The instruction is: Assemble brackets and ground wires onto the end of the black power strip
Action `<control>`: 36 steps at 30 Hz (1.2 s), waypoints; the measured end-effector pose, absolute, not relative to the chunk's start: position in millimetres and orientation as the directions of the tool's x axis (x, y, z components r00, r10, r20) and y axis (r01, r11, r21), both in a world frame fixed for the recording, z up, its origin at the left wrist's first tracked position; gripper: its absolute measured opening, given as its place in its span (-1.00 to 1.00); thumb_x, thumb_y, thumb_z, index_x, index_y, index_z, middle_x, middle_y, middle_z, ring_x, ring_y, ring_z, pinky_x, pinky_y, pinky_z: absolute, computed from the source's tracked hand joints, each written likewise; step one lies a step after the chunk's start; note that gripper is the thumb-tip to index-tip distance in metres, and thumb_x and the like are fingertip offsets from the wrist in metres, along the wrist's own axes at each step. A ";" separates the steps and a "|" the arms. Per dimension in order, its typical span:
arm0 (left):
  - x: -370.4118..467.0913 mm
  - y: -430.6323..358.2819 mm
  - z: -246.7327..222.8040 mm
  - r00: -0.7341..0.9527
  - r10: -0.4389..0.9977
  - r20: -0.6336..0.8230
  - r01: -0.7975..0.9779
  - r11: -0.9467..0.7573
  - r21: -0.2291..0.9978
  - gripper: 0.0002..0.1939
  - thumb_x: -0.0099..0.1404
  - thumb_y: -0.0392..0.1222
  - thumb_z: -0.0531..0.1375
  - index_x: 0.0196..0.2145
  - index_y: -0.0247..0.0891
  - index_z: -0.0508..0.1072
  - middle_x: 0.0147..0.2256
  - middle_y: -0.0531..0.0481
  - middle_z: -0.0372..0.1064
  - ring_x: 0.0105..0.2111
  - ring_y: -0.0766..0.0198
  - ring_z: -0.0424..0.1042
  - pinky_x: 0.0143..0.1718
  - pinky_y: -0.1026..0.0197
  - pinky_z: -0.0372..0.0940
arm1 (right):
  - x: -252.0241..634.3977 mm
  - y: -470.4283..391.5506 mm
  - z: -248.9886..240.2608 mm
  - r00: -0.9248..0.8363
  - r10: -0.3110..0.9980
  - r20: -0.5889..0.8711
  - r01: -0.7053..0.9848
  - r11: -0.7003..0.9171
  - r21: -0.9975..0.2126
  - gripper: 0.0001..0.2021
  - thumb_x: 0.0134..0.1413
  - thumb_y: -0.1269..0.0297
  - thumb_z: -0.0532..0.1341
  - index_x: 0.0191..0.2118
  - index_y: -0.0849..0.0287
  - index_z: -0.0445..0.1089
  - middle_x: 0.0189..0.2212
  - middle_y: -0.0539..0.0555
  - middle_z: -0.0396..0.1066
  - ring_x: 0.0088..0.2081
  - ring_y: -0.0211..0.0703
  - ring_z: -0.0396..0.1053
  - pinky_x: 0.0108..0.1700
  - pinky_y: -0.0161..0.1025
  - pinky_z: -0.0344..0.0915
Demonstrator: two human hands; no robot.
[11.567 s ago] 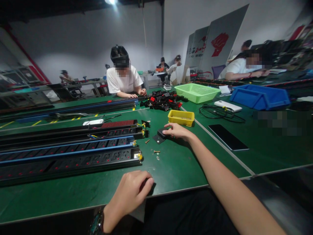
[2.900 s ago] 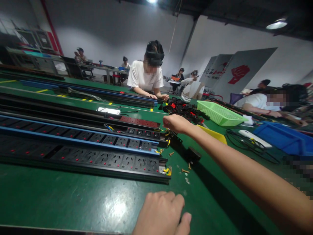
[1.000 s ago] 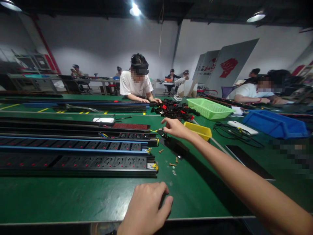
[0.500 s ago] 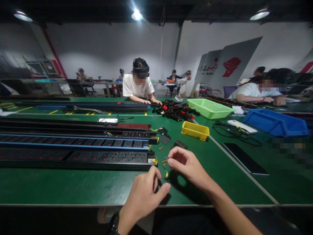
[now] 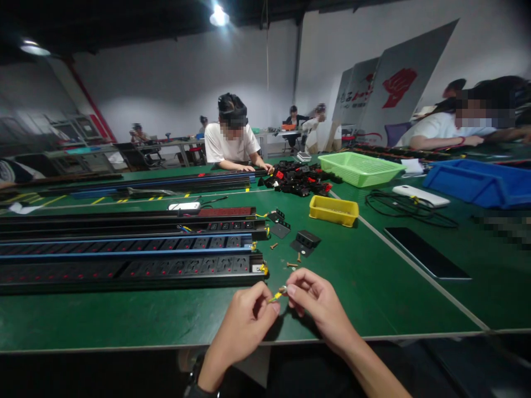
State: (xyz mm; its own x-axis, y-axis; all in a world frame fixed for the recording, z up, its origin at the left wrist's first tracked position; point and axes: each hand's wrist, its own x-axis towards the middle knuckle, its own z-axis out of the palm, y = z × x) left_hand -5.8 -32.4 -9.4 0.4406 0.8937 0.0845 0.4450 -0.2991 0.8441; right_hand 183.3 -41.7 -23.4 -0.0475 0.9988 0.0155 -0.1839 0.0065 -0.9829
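The left hand [image 5: 244, 315] has its thumb and fingers pinched on a short yellow-green wire [image 5: 275, 297]; the right hand [image 5: 317, 301] clamps its fingers on the small metal piece [image 5: 284, 289] at the wire's far right end, too small to identify. The wire lies between the hands, above the near part of the table [image 5: 136, 318], right of the left hand. To work it well, the left pinch should sit close to the metal so the wire cannot flex, with the right fingertips making small turns, low over the table in case of a drop.

Counted: one wire held; three loose screws [image 5: 274, 246] beyond the hands; what look like two black brackets [image 5: 306, 242]; four socket strips [image 5: 207, 267] at left; one yellow bin [image 5: 334, 211]; one green basket [image 5: 360, 168]; one blue bin [image 5: 481, 182].
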 end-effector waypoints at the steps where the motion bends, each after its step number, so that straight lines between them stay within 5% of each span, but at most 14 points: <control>1: -6.3 -32.1 -9.2 0.437 0.896 0.081 0.431 -0.287 0.855 -0.74 0.43 -0.05 0.14 -0.39 -0.22 0.30 -0.54 0.17 0.14 -0.50 0.35 0.15 -0.44 0.28 0.00 | 183.4 -42.1 -24.7 -0.047 0.999 0.013 -0.188 0.004 -0.982 -0.55 -0.02 -0.16 0.42 -0.31 0.13 0.39 -0.54 -0.02 0.33 -0.52 -0.26 0.26 -0.55 -0.36 0.18; 8: -10.0 -29.3 -8.8 0.435 0.899 0.051 0.338 -0.216 0.916 -0.58 0.44 0.14 0.13 -0.41 -0.24 0.31 -0.55 0.16 0.13 -0.52 0.36 0.11 -0.47 0.29 0.00 | 179.6 -39.8 -29.5 -0.003 0.998 0.062 -0.118 0.061 -0.991 -0.61 -0.06 -0.04 0.45 -0.27 0.14 0.42 -0.39 0.02 0.39 -0.47 -0.28 0.27 -0.48 -0.36 0.22; 18: -11.8 -28.8 -8.2 0.438 0.894 0.095 0.292 -0.241 0.926 -0.57 0.43 0.13 0.17 -0.38 -0.31 0.47 -0.51 0.09 0.24 -0.47 0.34 0.16 -0.44 0.29 0.05 | 175.1 -44.2 -32.4 -0.100 0.994 0.050 -0.022 0.048 -0.999 -0.70 0.02 0.13 0.42 -0.16 0.16 0.47 -0.36 0.03 0.45 -0.46 -0.30 0.24 -0.47 -0.35 0.14; 28: -8.3 -28.6 -8.1 0.426 0.895 0.131 0.256 -0.258 0.932 -0.67 0.43 0.03 0.18 -0.30 -0.32 0.52 -0.38 -0.02 0.42 -0.37 0.28 0.29 -0.33 0.27 0.20 | 176.3 -44.0 -36.3 -0.073 0.996 0.060 -0.026 0.058 -0.998 -0.64 0.06 -0.03 0.40 -0.19 0.15 0.48 -0.40 0.02 0.42 -0.47 -0.28 0.24 -0.46 -0.33 0.18; 36: -9.3 -29.6 -9.2 0.447 0.885 0.132 0.285 -0.281 0.916 -0.76 0.39 -0.07 0.18 -0.25 -0.31 0.50 -0.38 0.01 0.37 -0.44 0.33 0.23 -0.40 0.29 0.14 | 176.9 -44.6 -37.3 -0.071 0.996 0.054 -0.024 0.053 -0.998 -0.63 0.07 -0.05 0.39 -0.18 0.15 0.49 -0.39 0.04 0.46 -0.48 -0.28 0.24 -0.46 -0.33 0.17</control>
